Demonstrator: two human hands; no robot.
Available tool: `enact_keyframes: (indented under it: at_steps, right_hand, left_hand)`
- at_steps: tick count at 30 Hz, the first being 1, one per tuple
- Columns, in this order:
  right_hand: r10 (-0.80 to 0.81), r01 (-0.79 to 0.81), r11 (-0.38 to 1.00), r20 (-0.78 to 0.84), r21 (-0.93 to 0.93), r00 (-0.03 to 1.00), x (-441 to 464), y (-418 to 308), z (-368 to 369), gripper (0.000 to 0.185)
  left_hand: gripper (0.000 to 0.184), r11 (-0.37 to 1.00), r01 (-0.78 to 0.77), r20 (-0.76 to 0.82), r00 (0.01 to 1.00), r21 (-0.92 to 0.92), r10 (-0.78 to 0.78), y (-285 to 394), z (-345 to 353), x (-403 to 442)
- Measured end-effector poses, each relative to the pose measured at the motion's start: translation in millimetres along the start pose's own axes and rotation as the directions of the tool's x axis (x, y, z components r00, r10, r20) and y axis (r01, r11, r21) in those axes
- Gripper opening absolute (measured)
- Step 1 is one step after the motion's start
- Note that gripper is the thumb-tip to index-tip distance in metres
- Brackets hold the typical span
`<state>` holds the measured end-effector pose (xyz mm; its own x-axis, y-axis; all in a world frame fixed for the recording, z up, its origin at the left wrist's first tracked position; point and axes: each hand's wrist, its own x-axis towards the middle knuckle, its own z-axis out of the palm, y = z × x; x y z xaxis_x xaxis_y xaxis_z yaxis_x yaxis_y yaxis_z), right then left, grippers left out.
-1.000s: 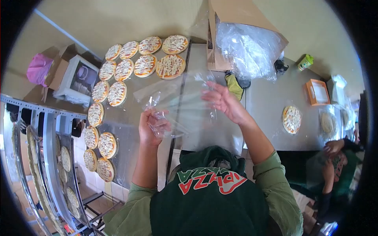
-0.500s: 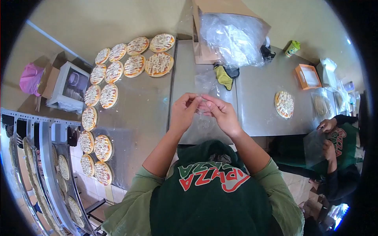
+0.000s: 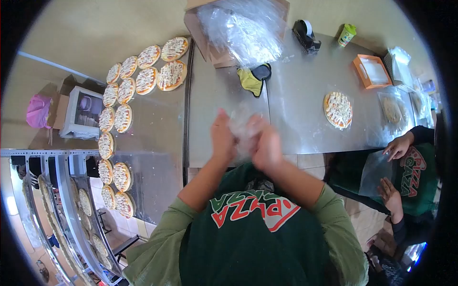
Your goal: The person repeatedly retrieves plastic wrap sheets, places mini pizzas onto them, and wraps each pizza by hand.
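A clear plastic bag [image 3: 244, 127], blurred by motion, is between my two hands above the metal table. My left hand [image 3: 223, 136] is closed on its left side, and my right hand [image 3: 265, 143] is closed on its right side, its fingers smeared. Beyond the hands a yellow-green and grey cloth item [image 3: 252, 80] lies on the table. Behind that stands a cardboard box [image 3: 196, 35] filled with clear plastic bags [image 3: 245, 33]. Several topped pizzas [image 3: 123, 119] lie in rows on the left table.
One pizza [image 3: 338, 109] lies on the right table [image 3: 305, 114]. Behind it are a tape dispenser [image 3: 306, 37], a green cup [image 3: 347, 35] and an orange box [image 3: 372, 71]. A co-worker's hands [image 3: 393, 195] hold a clear sheet at right. A rack [image 3: 67, 200] stands at left.
My hands have come together from wide apart, and the spread bag is now bunched between them. The view has turned right. The co-worker's fingers have spread on the sheet.
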<state>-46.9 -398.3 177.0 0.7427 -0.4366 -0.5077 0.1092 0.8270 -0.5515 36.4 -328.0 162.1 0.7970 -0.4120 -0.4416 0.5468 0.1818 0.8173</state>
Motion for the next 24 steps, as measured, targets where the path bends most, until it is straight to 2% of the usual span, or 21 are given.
enact_keyframes:
  at_steps: [1,2,3,4,5,6,7,10,11,13,14,15,16,17,18,19,20,23,24]
  right_hand:
    - [-0.117,0.114,0.993,-0.168,-0.029,0.979,38,-8,-44,0.017]
    - [-0.24,0.224,0.971,-0.317,-0.087,0.918,82,-27,-101,0.017]
    - [-0.119,0.099,0.992,-0.323,-0.079,0.939,89,-42,-127,0.021]
    - [-0.09,0.044,0.984,-0.271,-0.171,0.958,93,-37,-139,0.019]
    - [-0.328,0.189,0.867,-0.243,-0.461,0.913,99,-29,-149,0.017]
    - [-0.543,0.304,0.646,-0.141,-0.7,0.828,103,-24,-150,0.016]
    - [-0.7,0.365,0.346,0.021,-0.864,0.714,105,-22,-152,0.016]
    - [-0.689,0.149,0.18,-0.016,-0.972,0.725,109,-35,-192,0.018]
    - [-0.684,0.142,0.134,0.012,-0.981,0.729,107,-36,-197,0.018]
    - [-0.674,0.124,0.039,0.065,-0.992,0.736,101,-41,-201,0.018]
    - [-0.657,0.123,0.066,0.05,-0.99,0.753,103,-41,-206,0.018]
    - [-0.658,0.136,0.051,0.069,-0.989,0.75,102,-41,-205,0.018]
    - [-0.659,0.148,0.038,0.087,-0.988,0.747,100,-42,-201,0.018]
    - [-0.659,0.161,0.025,0.105,-0.987,0.744,99,-40,-199,0.018]
    - [-0.637,0.144,0.06,0.074,-0.988,0.767,100,-38,-199,0.018]
    - [-0.615,0.127,0.091,0.044,-0.988,0.788,101,-36,-200,0.018]
    - [-0.593,0.109,0.122,0.016,-0.987,0.805,101,-36,-202,0.017]
    - [-0.644,-0.037,-0.119,0.049,-0.992,0.763,91,-48,-202,0.017]
    - [-0.637,-0.079,-0.129,0.021,-0.989,0.771,90,-54,-210,0.018]
  left_hand:
    - [0.038,0.996,0.068,-0.006,0.998,-0.066,-0.068,5,-1,0]
    - [0.038,0.987,0.112,0.063,0.992,-0.119,-0.105,17,-26,13]
    - [0.038,0.972,0.156,0.13,0.982,-0.175,-0.134,17,-43,25]
    - [0.032,0.962,0.174,0.199,0.971,-0.213,-0.131,-3,-44,29]
    - [0.03,0.989,0.09,0.045,0.995,-0.115,-0.085,-19,-46,35]
    - [0.028,1.0,0.018,-0.094,0.995,0.002,-0.018,-30,-41,43]
    - [0.026,0.991,-0.036,-0.22,0.973,0.126,0.063,-40,-41,49]
    - [0.022,0.897,-0.049,-0.027,0.997,0.438,0.067,-70,-99,69]
    - [0.02,0.824,-0.091,-0.078,0.984,0.559,0.161,-86,-121,82]
    - [0.017,0.624,-0.124,-0.134,0.927,0.772,0.35,-102,-142,95]
    - [0.017,0.388,-0.248,-0.025,0.815,0.888,0.578,-103,-140,95]
    - [0.019,0.109,-0.31,0.131,0.659,0.945,0.741,-84,-112,79]
    - [0.022,-0.186,-0.303,0.318,0.475,0.935,0.821,-72,-89,66]
    - [0.023,-0.206,-0.475,0.484,0.593,0.855,0.644,-76,-76,59]
    - [0.025,-0.173,-0.634,0.637,0.64,0.754,0.43,-83,-65,55]
    - [0.037,-0.027,-0.732,0.712,0.652,0.68,0.259,-110,-66,70]
    - [0.049,0.14,-0.788,0.785,0.613,0.599,0.092,-135,-69,85]
    - [0.079,-0.221,-0.631,0.638,0.769,0.744,-0.05,-114,-36,65]
    - [0.084,-0.276,-0.605,0.606,0.79,0.747,-0.094,-104,-31,64]
